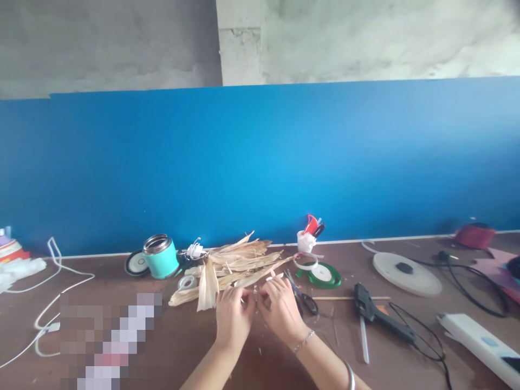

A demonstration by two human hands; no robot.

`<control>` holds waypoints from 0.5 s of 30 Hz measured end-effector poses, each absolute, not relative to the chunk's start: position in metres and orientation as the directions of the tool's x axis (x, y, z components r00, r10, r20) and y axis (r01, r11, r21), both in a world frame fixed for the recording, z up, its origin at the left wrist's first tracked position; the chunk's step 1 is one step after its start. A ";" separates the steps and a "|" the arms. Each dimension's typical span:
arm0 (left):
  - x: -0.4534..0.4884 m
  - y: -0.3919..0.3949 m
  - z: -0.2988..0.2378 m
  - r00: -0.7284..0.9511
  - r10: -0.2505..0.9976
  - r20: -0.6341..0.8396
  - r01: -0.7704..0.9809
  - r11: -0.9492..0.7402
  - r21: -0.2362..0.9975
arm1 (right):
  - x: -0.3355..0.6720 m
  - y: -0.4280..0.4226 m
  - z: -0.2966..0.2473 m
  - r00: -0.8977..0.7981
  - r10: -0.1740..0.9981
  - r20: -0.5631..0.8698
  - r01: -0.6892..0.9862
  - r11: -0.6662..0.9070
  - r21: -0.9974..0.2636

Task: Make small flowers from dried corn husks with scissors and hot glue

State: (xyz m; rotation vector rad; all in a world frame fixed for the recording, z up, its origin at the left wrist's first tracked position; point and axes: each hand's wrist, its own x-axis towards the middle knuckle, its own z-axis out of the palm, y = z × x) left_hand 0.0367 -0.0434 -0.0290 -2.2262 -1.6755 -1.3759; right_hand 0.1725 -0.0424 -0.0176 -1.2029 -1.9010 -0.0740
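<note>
My left hand [233,316] and my right hand [280,306] meet over the brown table, fingers pinched together on a small pale strip of dried husk [255,292] between them. The piece is mostly hidden by my fingertips. Just beyond my hands lies a pile of dried corn husks [233,265], and one broad husk leaf [208,287] points down toward my left hand. Scissors [303,298] lie right beside my right hand.
A teal metal-rimmed jar [160,256] stands left of the husks. Green ribbon rolls [323,274], a black glue gun [376,313] with its cord, a white round disc [406,272], a white power strip [479,342] and white cables [52,292] lie around. A blue panel [260,162] backs the table.
</note>
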 end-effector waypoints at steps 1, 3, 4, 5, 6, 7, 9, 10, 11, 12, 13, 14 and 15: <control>0.038 -0.044 -0.028 0.014 0.765 0.644 0.788 -0.405 0.464 | 0.172 -0.043 -0.018 -0.154 0.714 0.683 0.768 0.521 -0.372; 0.040 -0.044 -0.027 -0.012 0.786 0.618 0.789 -0.373 0.489 | 0.170 -0.044 -0.018 -0.126 0.728 0.673 0.784 0.489 -0.382; 0.041 -0.045 -0.026 -0.030 0.798 0.602 0.790 -0.350 0.503 | 0.169 -0.045 -0.019 -0.108 0.736 0.668 0.792 0.470 -0.389; 0.041 -0.044 -0.025 -0.046 0.810 0.585 0.794 -0.326 0.514 | 0.169 -0.046 -0.019 -0.092 0.743 0.663 0.800 0.451 -0.396; 0.040 -0.044 -0.025 -0.059 0.821 0.568 0.799 -0.302 0.520 | 0.168 -0.047 -0.018 -0.075 0.749 0.659 0.807 0.434 -0.401; 0.038 -0.043 -0.025 -0.072 0.829 0.554 0.807 -0.278 0.521 | 0.169 -0.048 -0.018 -0.059 0.752 0.656 0.813 0.418 -0.406; 0.031 -0.040 -0.024 -0.092 0.837 0.539 0.826 -0.238 0.511 | 0.172 -0.048 -0.015 -0.015 0.762 0.648 0.819 0.381 -0.429; 0.027 -0.038 -0.024 -0.128 0.835 0.536 0.834 -0.202 0.514 | 0.175 -0.047 -0.013 0.015 0.772 0.635 0.815 0.358 -0.455; 0.022 -0.036 -0.023 -0.162 0.830 0.534 0.835 -0.173 0.522 | 0.177 -0.046 -0.012 0.049 0.793 0.608 0.801 0.333 -0.498; 0.018 -0.035 -0.022 -0.182 0.820 0.543 0.829 -0.169 0.534 | 0.180 -0.044 -0.010 0.080 0.823 0.562 0.771 0.306 -0.558; 0.015 -0.034 -0.020 -0.176 0.806 0.565 0.813 -0.204 0.545 | 0.182 -0.042 -0.009 0.100 0.862 0.497 0.723 0.280 -0.632; 0.013 -0.033 -0.018 -0.142 0.794 0.591 0.783 -0.275 0.558 | 0.184 -0.040 -0.008 0.104 0.901 0.422 0.663 0.254 -0.705; 0.013 -0.034 -0.016 -0.099 0.784 0.613 0.749 -0.346 0.565 | 0.185 -0.038 -0.007 0.090 0.932 0.351 0.602 0.230 -0.765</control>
